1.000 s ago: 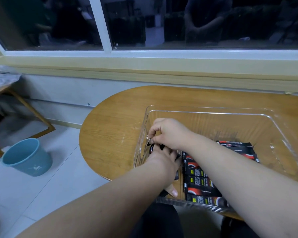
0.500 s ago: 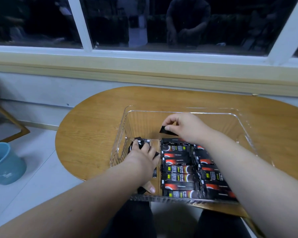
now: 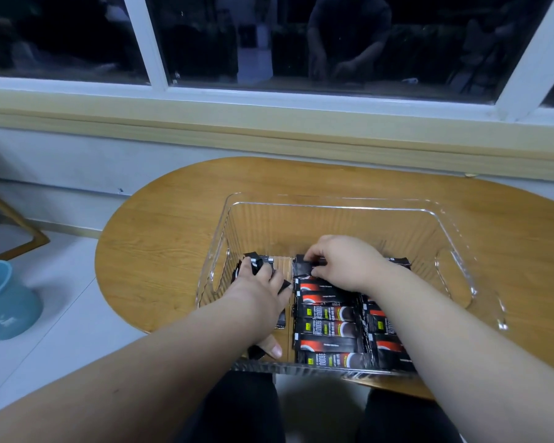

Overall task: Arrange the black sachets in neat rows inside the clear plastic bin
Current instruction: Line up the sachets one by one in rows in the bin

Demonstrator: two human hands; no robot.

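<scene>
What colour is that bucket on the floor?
The bucket is light blue; the head view shows it at the left edge.

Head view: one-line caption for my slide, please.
Right hand pinches a black sachet at the far end of a row in the clear bin; left hand grips a bunch of sachets.

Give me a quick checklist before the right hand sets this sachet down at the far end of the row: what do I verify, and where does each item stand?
1. Right hand pinches a black sachet: ok.
2. Sachet is at the far end of the laid row: ok.
3. Sachet square with that row: cannot tell, the hand covers part of it.
4. Left hand grips the spare sachets: ok.
5. Bare floor left in the clear plastic bin beyond the rows: ok.
</scene>
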